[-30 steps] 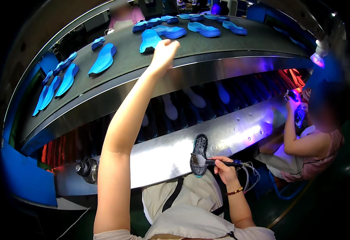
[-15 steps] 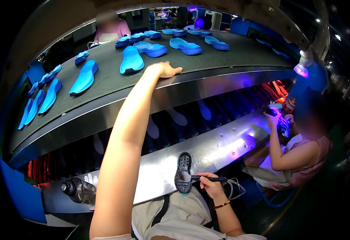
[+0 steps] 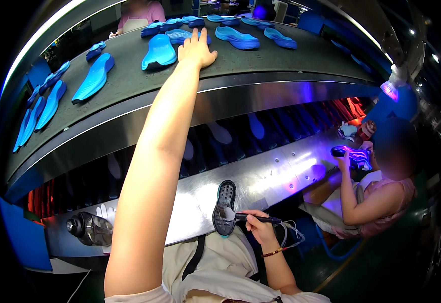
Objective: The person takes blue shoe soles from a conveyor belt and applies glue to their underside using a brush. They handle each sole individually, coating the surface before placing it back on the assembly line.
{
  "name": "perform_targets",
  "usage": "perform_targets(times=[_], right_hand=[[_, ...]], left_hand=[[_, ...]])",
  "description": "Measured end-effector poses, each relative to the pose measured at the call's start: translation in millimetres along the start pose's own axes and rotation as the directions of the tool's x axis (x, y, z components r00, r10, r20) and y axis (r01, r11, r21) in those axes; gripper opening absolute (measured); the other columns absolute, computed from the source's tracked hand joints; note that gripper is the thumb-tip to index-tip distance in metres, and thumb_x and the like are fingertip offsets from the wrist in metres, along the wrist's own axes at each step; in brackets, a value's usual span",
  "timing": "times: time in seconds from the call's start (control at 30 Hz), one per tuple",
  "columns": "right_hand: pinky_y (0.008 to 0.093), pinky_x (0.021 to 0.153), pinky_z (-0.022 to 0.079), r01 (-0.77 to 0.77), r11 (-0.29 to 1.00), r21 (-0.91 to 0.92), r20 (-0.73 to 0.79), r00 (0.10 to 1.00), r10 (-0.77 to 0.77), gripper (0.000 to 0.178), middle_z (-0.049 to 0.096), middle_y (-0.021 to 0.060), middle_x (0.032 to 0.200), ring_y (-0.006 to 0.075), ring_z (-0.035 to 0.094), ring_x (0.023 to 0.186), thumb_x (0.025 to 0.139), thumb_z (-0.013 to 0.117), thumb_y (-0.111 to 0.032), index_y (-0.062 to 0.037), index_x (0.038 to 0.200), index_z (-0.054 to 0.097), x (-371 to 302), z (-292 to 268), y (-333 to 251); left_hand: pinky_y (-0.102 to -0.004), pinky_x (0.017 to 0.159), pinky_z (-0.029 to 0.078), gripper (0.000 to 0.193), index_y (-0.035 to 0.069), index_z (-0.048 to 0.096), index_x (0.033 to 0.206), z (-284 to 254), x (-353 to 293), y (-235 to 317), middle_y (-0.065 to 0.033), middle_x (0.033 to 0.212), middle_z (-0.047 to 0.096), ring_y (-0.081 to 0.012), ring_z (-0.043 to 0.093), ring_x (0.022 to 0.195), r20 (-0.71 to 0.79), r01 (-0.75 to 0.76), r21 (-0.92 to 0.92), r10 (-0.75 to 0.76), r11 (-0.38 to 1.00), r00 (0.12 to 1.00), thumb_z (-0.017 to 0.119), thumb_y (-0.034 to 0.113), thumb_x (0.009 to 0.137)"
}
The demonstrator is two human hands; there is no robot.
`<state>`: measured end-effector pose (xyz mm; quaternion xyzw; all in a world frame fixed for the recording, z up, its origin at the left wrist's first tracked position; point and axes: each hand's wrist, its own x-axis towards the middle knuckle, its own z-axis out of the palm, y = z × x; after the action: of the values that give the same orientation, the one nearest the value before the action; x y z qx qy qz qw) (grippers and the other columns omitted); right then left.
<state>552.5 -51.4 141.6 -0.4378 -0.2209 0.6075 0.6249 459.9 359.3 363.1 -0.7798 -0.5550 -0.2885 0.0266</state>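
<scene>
My left hand (image 3: 195, 52) is stretched far out over the dark belt (image 3: 261, 66), fingers apart. Its fingertips lie over a blue shoe sole (image 3: 176, 37), partly covering it; whether they touch it I cannot tell. Another blue sole (image 3: 159, 52) lies just left of the hand. Low in front of me, my right hand (image 3: 261, 227) holds a brush (image 3: 257, 218) by its black handle, a thin cable hanging near it. The brush's flat pale tip rests on a black sole with holes (image 3: 225, 193), which sits at the metal ledge's near edge.
More blue soles (image 3: 95, 78) lie about the belt. Beneath it runs a dark slot holding several soles (image 3: 220, 134). A bottle (image 3: 90, 228) and a white glove (image 3: 105, 212) are on the metal ledge (image 3: 193, 214) at left. A co-worker (image 3: 377, 202) sits at right, handling a shoe.
My left hand has moved farther across the belt, from its near edge onto a blue sole, and its fingers have spread. The right hand still holds the brush against the black sole.
</scene>
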Motion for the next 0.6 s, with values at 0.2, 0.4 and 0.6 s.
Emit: perform_targets(times=[0.2, 0.4, 0.6], right_hand=[[0.0174, 0.051, 0.042, -0.002, 1.000, 0.031, -0.012, 1.000, 0.002, 0.019, 0.062, 0.0128, 0.090, 0.0087, 0.052, 0.057, 0.082, 0.055, -0.006, 0.0033, 0.098, 0.057, -1.8, -2.3, 2.2], [0.0178, 0.051, 0.042, 0.002, 1.000, 0.021, -0.003, 1.000, -0.002, 0.018, 0.062, 0.0134, 0.091, 0.0089, 0.052, 0.057, 0.082, 0.054, -0.006, 0.0037, 0.098, 0.058, -5.4, -3.5, 0.1], [0.0183, 0.051, 0.042, 0.003, 1.000, 0.026, -0.022, 1.000, -0.002, 0.019, 0.062, 0.0131, 0.091, 0.0091, 0.052, 0.056, 0.082, 0.054, -0.005, 0.0036, 0.098, 0.058, -8.0, -8.4, -1.8]], left_hand=[[-0.0423, 0.102, 0.023, 0.085, 0.019, 0.017, 0.137, -6.4, -0.6, 6.8, -0.0069, 0.142, 0.017, -0.0296, 0.021, 0.128, 0.269, 0.110, -0.002, -0.105, 0.994, 0.957, 0.055, 0.052, 0.069], [-0.0418, 0.101, 0.025, 0.086, 0.019, 0.018, 0.137, -7.6, -0.7, 0.4, -0.0074, 0.140, 0.021, -0.0317, 0.025, 0.126, 0.257, 0.093, -0.009, -0.087, 0.996, 0.962, 0.054, 0.054, 0.068], [-0.0395, 0.096, 0.030, 0.077, 0.014, 0.032, 0.132, -18.5, -2.1, 7.0, -0.0087, 0.132, 0.036, -0.0272, 0.031, 0.122, 0.177, 0.035, 0.076, -0.048, 0.996, 0.983, 0.055, 0.052, 0.070]])
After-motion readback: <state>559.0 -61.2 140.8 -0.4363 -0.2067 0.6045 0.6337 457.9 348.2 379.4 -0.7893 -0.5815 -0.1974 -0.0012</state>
